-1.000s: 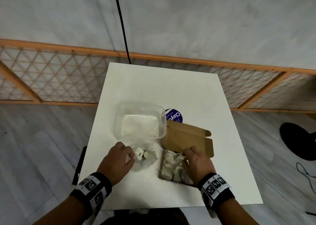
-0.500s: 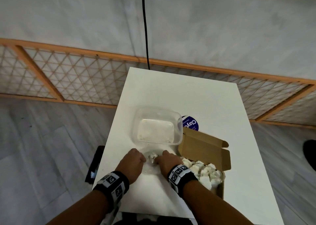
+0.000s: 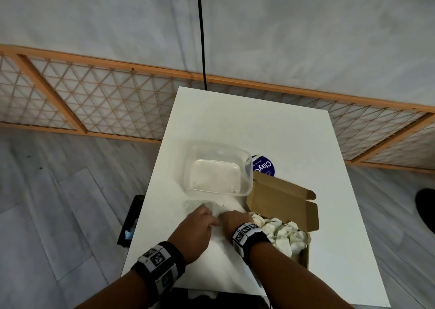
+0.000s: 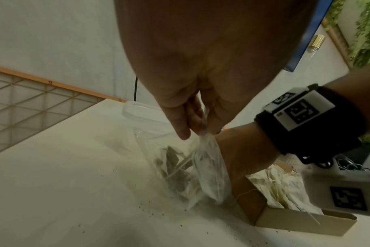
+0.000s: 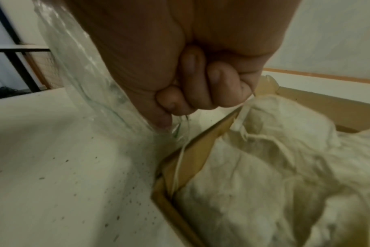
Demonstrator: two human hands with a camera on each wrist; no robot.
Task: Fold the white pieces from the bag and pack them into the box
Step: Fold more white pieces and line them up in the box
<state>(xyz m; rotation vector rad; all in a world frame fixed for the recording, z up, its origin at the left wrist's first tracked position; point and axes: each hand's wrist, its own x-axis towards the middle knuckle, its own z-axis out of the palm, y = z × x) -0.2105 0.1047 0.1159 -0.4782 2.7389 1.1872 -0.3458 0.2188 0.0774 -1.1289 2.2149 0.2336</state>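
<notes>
Both hands pinch the nearly empty bag (image 4: 203, 168): left hand (image 3: 196, 234), right hand (image 3: 231, 221). Beside the right hand, the box (image 3: 282, 200) looks almost full of white pieces (image 3: 283, 235).

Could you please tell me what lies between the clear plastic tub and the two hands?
The crumpled clear plastic bag, seen in the head view, pinched by the left hand.

Bare forearms, no sleeves, a black band on ea. wrist.
Left wristband (image 3: 158, 264) & right wristband (image 3: 249, 236): wide black straps w/ white blocks bearing black square fiducial markers, several per band; right one also shows a black housing below the strap, seen from left wrist cam.
</notes>
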